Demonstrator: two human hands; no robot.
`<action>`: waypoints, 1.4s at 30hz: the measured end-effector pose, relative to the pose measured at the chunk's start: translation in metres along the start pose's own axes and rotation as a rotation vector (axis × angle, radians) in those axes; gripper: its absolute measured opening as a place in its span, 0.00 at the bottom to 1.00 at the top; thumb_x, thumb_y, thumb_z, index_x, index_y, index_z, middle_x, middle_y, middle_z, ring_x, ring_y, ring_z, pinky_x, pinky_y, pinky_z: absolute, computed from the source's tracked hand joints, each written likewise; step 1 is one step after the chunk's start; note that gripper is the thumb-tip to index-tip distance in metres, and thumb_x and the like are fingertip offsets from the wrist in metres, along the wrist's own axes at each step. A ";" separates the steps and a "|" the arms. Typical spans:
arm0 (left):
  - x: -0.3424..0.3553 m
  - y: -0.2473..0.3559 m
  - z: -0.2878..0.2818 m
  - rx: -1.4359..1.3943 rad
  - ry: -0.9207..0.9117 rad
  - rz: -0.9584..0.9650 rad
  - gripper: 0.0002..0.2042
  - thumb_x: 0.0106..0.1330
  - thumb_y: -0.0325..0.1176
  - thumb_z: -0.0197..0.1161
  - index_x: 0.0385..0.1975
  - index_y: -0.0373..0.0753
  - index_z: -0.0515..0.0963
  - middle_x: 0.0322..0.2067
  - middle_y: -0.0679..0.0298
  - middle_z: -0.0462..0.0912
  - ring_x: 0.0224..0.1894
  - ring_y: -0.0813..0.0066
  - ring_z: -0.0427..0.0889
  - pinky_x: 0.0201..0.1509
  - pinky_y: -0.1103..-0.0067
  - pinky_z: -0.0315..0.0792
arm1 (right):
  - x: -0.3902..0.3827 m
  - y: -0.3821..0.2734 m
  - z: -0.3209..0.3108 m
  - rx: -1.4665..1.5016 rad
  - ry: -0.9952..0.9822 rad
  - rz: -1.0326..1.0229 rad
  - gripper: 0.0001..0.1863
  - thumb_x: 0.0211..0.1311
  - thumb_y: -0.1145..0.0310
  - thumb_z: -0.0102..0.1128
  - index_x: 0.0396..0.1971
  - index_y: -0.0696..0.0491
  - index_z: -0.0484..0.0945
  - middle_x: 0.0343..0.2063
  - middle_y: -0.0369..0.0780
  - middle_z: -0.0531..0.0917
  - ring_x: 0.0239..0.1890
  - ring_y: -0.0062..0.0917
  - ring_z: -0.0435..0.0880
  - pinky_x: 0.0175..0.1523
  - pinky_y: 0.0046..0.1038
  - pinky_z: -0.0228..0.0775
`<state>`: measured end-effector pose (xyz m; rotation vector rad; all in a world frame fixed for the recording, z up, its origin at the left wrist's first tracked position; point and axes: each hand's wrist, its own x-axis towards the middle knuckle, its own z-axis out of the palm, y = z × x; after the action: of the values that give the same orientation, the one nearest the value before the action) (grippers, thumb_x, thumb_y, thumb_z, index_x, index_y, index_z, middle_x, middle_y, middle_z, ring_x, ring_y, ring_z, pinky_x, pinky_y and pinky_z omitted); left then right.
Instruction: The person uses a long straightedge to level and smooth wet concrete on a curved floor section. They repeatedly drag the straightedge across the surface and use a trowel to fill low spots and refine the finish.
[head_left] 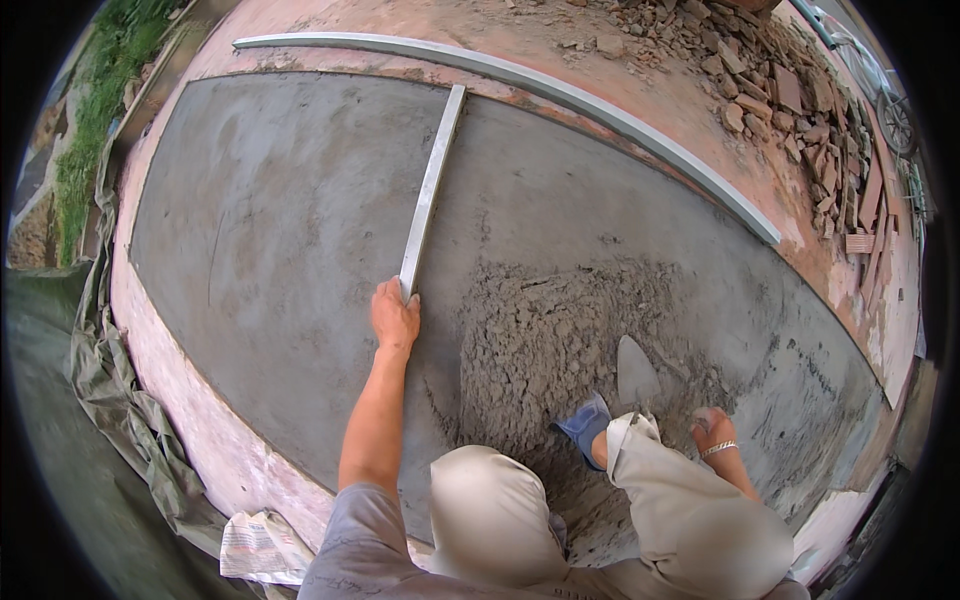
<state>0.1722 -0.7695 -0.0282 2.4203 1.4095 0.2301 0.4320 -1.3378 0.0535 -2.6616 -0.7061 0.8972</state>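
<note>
My left hand [396, 315] is closed round the near end of a long, pale metal straightedge [432, 190]. The bar lies across the wet grey mortar [290, 190], reaching to the bed's far edge. My right hand [709, 425], with a chain bracelet at the wrist, is low over the mortar beside my knee; its fingers are partly hidden and look smeared with mortar. A trowel [637, 372] shows its pointed blade on the mortar left of that hand, its handle out of sight behind my trouser leg. Rough, lumpy mortar [530, 340] is heaped between my two hands.
A second long metal bar [510, 70] lies along the far edge. Broken brick and rubble [760, 90] are piled at the far right, near a wheel [895, 122]. My blue shoe [583, 428] stands in the mortar. A crumpled green tarp [130, 390] and a printed sack [262, 547] border the left.
</note>
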 end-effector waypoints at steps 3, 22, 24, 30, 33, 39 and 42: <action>-0.013 0.010 0.001 -0.013 -0.030 0.035 0.24 0.56 0.29 0.71 0.53 0.34 0.75 0.47 0.50 0.79 0.51 0.46 0.77 0.55 0.61 0.73 | 0.001 -0.006 0.001 0.014 -0.008 0.001 0.12 0.53 0.70 0.64 0.39 0.54 0.83 0.38 0.49 0.83 0.44 0.48 0.82 0.51 0.40 0.75; 0.014 -0.049 -0.032 -0.042 0.133 -0.115 0.23 0.56 0.33 0.72 0.52 0.33 0.78 0.46 0.47 0.81 0.49 0.45 0.79 0.54 0.60 0.73 | 0.001 -0.002 -0.007 0.065 0.025 0.028 0.12 0.51 0.71 0.66 0.38 0.56 0.83 0.37 0.49 0.83 0.43 0.46 0.83 0.50 0.40 0.76; 0.042 -0.074 -0.037 0.066 0.141 -0.209 0.24 0.57 0.35 0.71 0.53 0.33 0.78 0.46 0.46 0.81 0.49 0.45 0.80 0.55 0.60 0.74 | -0.002 0.006 -0.007 -0.019 -0.001 0.048 0.12 0.51 0.71 0.66 0.38 0.56 0.83 0.37 0.49 0.83 0.44 0.46 0.82 0.51 0.40 0.76; 0.112 -0.081 -0.037 0.028 0.053 -0.300 0.26 0.57 0.39 0.72 0.54 0.35 0.77 0.48 0.45 0.83 0.53 0.45 0.80 0.57 0.59 0.74 | -0.008 0.019 -0.011 -0.037 -0.027 0.066 0.12 0.50 0.72 0.66 0.37 0.55 0.83 0.37 0.49 0.83 0.43 0.47 0.82 0.50 0.40 0.75; 0.153 -0.064 -0.033 0.106 -0.002 -0.353 0.26 0.56 0.40 0.72 0.54 0.36 0.77 0.49 0.44 0.83 0.53 0.45 0.81 0.56 0.59 0.75 | -0.011 0.022 -0.015 0.055 -0.013 0.125 0.11 0.50 0.73 0.66 0.36 0.55 0.83 0.36 0.49 0.82 0.42 0.47 0.82 0.49 0.40 0.75; 0.163 -0.045 -0.021 0.181 -0.022 -0.288 0.25 0.57 0.39 0.71 0.53 0.35 0.76 0.47 0.45 0.83 0.52 0.45 0.81 0.56 0.59 0.75 | -0.010 0.028 -0.012 -0.052 0.003 0.111 0.09 0.50 0.74 0.65 0.33 0.57 0.82 0.34 0.49 0.82 0.39 0.46 0.81 0.46 0.42 0.74; 0.150 -0.035 -0.010 0.145 -0.005 -0.182 0.23 0.57 0.38 0.71 0.50 0.34 0.77 0.49 0.46 0.82 0.53 0.45 0.81 0.57 0.60 0.74 | -0.004 0.023 -0.011 -0.059 -0.002 0.057 0.09 0.50 0.75 0.63 0.34 0.57 0.81 0.33 0.49 0.81 0.39 0.47 0.81 0.45 0.42 0.74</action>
<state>0.2153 -0.6212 -0.0358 2.3816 1.6857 0.0802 0.4445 -1.3605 0.0551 -2.7465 -0.6701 0.9075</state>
